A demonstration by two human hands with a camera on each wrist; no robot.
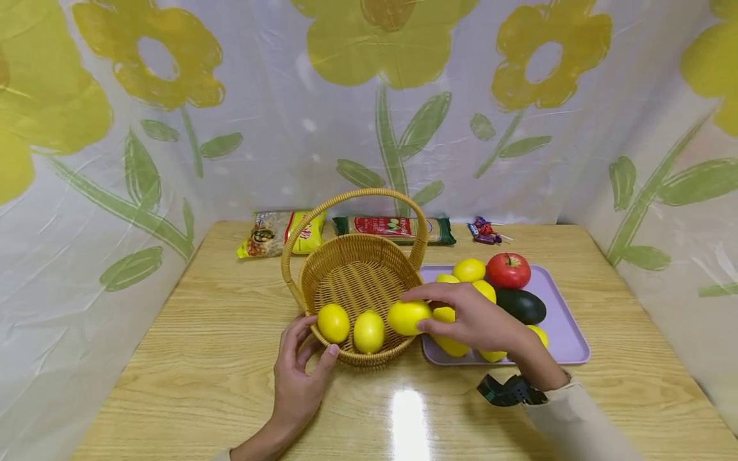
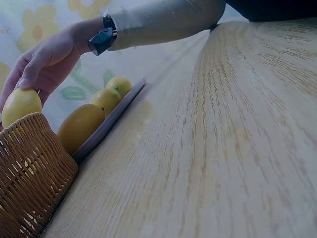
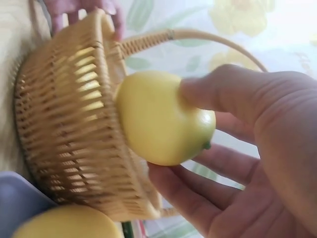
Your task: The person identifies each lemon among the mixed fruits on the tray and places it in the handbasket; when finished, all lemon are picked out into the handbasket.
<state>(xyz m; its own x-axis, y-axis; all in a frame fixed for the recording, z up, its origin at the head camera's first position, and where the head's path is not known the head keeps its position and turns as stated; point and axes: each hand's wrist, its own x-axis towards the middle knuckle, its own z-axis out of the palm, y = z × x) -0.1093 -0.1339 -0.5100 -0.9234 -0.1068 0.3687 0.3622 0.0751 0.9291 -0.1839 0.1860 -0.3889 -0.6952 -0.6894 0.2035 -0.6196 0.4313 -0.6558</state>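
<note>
Right hand [image 1: 478, 320], fingers and thumb curled round a lemon [image 1: 408, 317], held over the basket's rim at about four o'clock, just above the wicker edge. Same grip seen close from the right wrist: thumb pressed on top of the lemon [image 3: 163, 116], fingers cupped beneath, basket wall directly behind. Black band [image 1: 507, 390] worn at that wrist, pale sleeve [image 1: 576, 416] below it.

Left hand [image 1: 300, 371], fingers loosely spread and nearly straight, rested against the outside of the wicker basket [image 1: 357, 282] at about seven o'clock, thumb touching the woven wall, nothing gripped. Fingertips also glimpsed past the rim in the right wrist view.

Two more lemons [image 1: 352, 328] lay side by side inside the basket near its six o'clock wall. Arched handle stood upright over the bowl.

Just beside the basket at three o'clock, a lilac tray [image 1: 567, 333] carried further yellow fruit, partly hidden under the right hand, plus a red apple [image 1: 508, 269] at the far edge and a dark green avocado [image 1: 521, 305] near the middle. From the left wrist, tray edge and three yellow fruits seen beyond the basket wall.

At twelve o'clock along the wooden table [image 1: 202, 371], a yellow snack bag [image 1: 279, 234], a long green-and-red packet [image 1: 394, 228] and wrapped sweets [image 1: 484, 230], well apart from the hands. Flower-printed sheet [image 1: 369, 96] hung behind and at both sides.
</note>
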